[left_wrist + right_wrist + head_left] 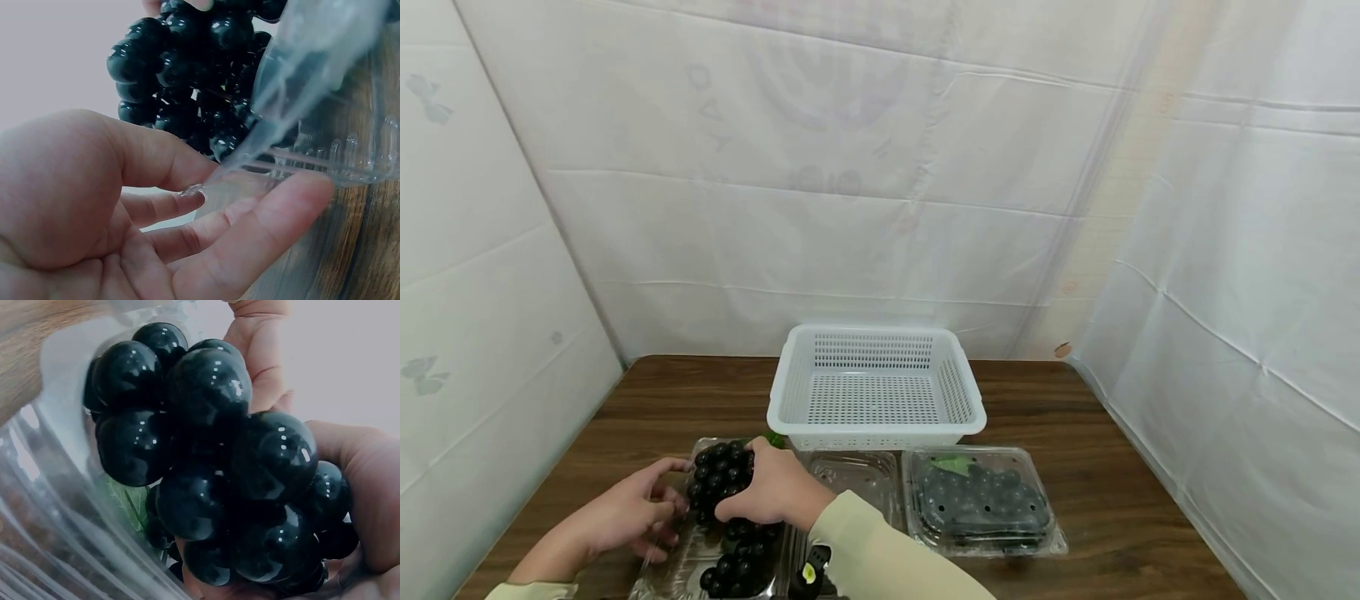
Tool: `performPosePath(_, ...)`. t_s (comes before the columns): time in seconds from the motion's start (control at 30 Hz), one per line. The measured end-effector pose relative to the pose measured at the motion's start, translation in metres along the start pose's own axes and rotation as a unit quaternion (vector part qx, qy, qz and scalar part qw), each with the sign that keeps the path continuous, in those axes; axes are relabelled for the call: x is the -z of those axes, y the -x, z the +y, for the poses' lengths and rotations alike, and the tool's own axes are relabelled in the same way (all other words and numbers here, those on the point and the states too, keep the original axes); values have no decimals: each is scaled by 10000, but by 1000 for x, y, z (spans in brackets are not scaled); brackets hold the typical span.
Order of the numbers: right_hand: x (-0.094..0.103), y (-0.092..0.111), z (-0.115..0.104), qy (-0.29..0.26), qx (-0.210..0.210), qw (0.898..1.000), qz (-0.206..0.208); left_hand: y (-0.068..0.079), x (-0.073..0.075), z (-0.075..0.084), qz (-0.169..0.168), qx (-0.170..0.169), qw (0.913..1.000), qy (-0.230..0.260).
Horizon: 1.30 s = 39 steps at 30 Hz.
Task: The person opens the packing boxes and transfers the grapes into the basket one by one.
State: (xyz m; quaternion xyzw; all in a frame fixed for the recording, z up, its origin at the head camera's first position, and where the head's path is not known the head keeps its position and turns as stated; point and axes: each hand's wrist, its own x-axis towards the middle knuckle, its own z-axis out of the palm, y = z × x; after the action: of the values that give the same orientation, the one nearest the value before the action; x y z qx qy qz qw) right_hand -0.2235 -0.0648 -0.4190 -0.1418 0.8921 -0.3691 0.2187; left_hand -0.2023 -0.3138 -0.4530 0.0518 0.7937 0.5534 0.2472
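Note:
My right hand [778,487] grips a bunch of dark, shiny grapes [715,475], with the thumb on one side and fingers on the other. The bunch is over a clear plastic container [688,562] at the table's front left. More dark grapes [737,571] lie in that container, nearer the front. At its left edge is my left hand [625,508]. In the left wrist view, the thumb and fingers pinch the thin plastic edge [240,159], beside the grapes. A green leaf [128,500] shows behind the bunch in the right wrist view.
A white slotted basket [876,437] stands at the back middle of the wooden table [1112,500]. In front of it are another clear container [857,475] and, to the right, a closed clear box of grapes [985,500]. White sheeting [850,208] hangs behind and at both sides.

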Motion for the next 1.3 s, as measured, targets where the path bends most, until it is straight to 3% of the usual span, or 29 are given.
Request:
performPosePath(0.67, 28, 7, -3, -662, 560, 9951, 474, 1, -1, -1, -36, 63, 10000, 34)
performPosePath(1.3, 53, 10, -2, -1596, 813, 9808, 772, 0, -1, 0, -48, 6, 10000, 49)
